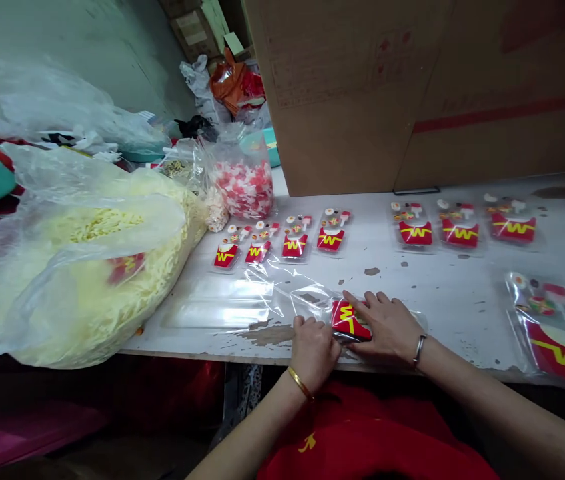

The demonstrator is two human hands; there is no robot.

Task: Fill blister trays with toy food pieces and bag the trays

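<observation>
My left hand (315, 350), with a gold bangle, is closed on the edge of a clear plastic bag (287, 297) near the table's front edge. Right beside it, a packet with a red fries-box piece (347, 318) bearing a yellow zigzag lies partly inside the clear film. My right hand (389, 328), with a silver bracelet, grips that packet from the right, thumb below and fingers across its top; they hide part of it. A flat stack of clear bags (217, 303) lies to the left.
Several finished-looking packets (295, 245) stand in a row behind my hands, with more packets (459, 232) farther right and a larger-looking one (562, 340) at the near right. A big bag of pale-yellow pieces (172, 267) and a bag of pink-white pieces (245, 190) sit left. A cardboard box (362, 100) walls the back.
</observation>
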